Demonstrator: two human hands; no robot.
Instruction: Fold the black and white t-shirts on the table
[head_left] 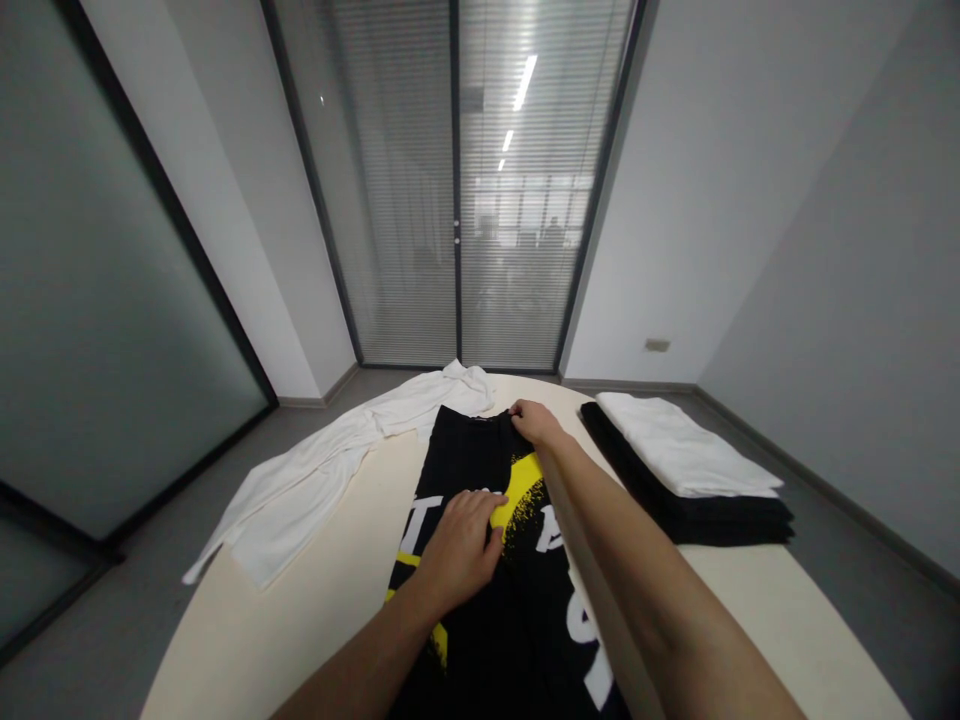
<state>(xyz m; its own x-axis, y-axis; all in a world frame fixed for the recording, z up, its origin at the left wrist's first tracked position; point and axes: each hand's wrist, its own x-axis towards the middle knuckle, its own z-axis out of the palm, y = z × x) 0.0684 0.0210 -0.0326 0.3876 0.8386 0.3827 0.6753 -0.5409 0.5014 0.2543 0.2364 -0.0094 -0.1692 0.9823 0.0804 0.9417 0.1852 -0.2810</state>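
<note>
Item one, centre of my head view: a black cloth garment with yellow and white printing [472, 452], laid lengthwise on the pale, curved-edge table [360, 590], its narrower waist end away from me.

Item two: my left hand [465, 545], resting palm down on the print, fingers extended close together, thumb apart.

Item three: my right hand [535, 422], at the garment's far right corner, fingertips pinching the edge.

Item four, left: a white, long, rumpled cloth garment [322, 485], spread along the table's edge, one end hanging over.

Item five, right, apart from the black garment: a folded white cloth [686, 445] atop a stack of folded black cloths [720, 525].

Item six, beyond: a dark-framed glass partition with blinds [405, 250].
</note>
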